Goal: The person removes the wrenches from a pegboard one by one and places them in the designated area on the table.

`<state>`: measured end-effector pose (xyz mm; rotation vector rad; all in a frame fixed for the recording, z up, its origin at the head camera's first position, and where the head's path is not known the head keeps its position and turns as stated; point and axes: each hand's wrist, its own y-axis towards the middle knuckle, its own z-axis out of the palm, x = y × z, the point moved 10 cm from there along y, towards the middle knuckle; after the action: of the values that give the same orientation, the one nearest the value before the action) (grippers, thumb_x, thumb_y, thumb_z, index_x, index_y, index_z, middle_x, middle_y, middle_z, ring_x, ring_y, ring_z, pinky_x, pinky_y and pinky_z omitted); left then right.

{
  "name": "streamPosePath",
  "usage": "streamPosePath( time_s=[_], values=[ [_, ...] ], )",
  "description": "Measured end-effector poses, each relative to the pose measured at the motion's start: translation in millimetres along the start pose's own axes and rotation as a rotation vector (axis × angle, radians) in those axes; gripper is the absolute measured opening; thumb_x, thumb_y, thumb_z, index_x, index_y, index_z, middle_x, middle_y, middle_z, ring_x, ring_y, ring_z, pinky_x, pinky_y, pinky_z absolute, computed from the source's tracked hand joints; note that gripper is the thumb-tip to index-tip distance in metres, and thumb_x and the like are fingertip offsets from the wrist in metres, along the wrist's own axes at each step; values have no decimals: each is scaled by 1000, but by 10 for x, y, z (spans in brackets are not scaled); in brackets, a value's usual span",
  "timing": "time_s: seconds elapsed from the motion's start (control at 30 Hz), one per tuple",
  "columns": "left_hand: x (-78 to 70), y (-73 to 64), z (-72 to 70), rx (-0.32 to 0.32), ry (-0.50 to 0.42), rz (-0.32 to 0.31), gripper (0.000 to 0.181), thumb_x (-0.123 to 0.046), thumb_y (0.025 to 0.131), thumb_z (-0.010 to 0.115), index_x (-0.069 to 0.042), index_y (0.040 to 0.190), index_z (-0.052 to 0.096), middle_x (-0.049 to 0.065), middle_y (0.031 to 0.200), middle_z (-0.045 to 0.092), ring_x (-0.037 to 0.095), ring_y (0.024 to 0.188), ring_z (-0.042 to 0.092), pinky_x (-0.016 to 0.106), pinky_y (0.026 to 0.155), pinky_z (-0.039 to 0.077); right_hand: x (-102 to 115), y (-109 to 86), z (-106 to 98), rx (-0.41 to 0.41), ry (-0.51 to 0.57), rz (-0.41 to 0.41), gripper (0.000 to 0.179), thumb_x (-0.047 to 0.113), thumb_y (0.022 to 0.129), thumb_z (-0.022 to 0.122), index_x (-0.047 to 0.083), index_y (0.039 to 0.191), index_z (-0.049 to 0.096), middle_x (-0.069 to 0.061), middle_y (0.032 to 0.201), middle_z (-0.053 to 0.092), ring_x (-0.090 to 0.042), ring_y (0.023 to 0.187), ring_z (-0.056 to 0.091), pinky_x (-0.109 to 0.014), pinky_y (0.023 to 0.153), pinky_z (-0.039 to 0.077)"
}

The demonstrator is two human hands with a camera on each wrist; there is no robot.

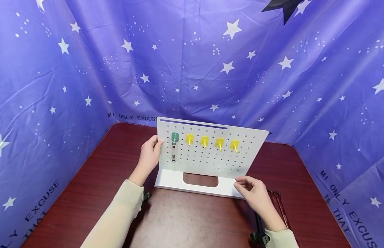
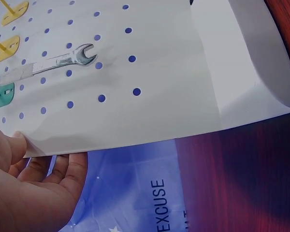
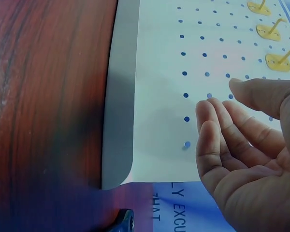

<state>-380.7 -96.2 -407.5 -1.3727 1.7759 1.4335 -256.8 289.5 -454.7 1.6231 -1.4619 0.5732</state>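
Observation:
A white pegboard stands on its bent foot on the table. My left hand grips its left edge, thumb on the front face and fingers behind, as the left wrist view shows. From the green hook near that edge hangs a small open-ended wrench. Several yellow hooks run in a row to its right, with nothing on them. My right hand is by the board's lower right corner, fingers loosely bent and nothing between thumb and fingertips.
Reddish wrenches lie on the dark red table, partly hidden behind my right hand and wrist. A blue star-printed cloth hangs round the table's back and sides. The board's foot has a cut-out at its middle.

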Motion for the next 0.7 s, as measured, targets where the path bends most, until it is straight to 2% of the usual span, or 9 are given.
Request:
streamPosePath(
  time_s=[0.4,0.7],
  values=[
    [28,5,18,7,-6,-9,13,-12,105,59,-2,103,66,15,92,72,28,76,65,40,63,48,36,65,121,26,7,14,16,6,89,79,0,103,75,1,83,71,-14,75,67,-25,69,53],
    [38,7,25,4,-8,-2,13,-11,104,59,-1,105,67,16,93,72,27,76,64,39,63,48,127,107,236,49,45,18,15,6,90,79,-1,102,75,-2,85,72,-15,76,66,-25,71,53]
  ],
)
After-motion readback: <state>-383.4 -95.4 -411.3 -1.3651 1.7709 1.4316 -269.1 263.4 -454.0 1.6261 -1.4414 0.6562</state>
